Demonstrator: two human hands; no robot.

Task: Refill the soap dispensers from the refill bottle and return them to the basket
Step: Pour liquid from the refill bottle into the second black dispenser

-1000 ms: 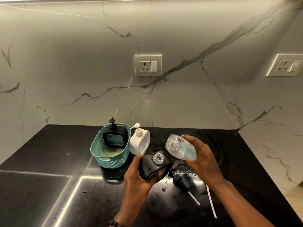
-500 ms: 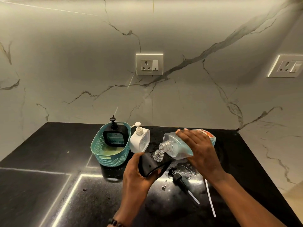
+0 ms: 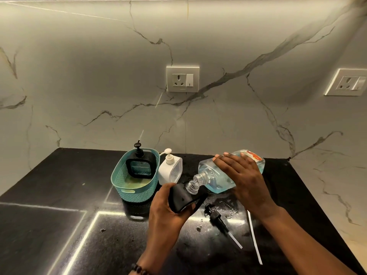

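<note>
Tipping refill bottle (image 3: 216, 178), blue soap | right hand (image 3: 241, 179) gripping | left hand (image 3: 168, 209) gripping dispenser (image 3: 181, 197), contents unclear

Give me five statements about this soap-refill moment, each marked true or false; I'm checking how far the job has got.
1. The right hand tips the refill bottle toward the open neck of the black dispenser. True.
2. The left hand is empty. False: it grips the black dispenser.
3. A black pump head lies on the countertop. True.
4. The white dispenser stands inside the teal basket. False: it stands on the countertop beside the basket.
5. The basket holds two dispensers. False: only one black-framed dispenser stands in it.
</note>
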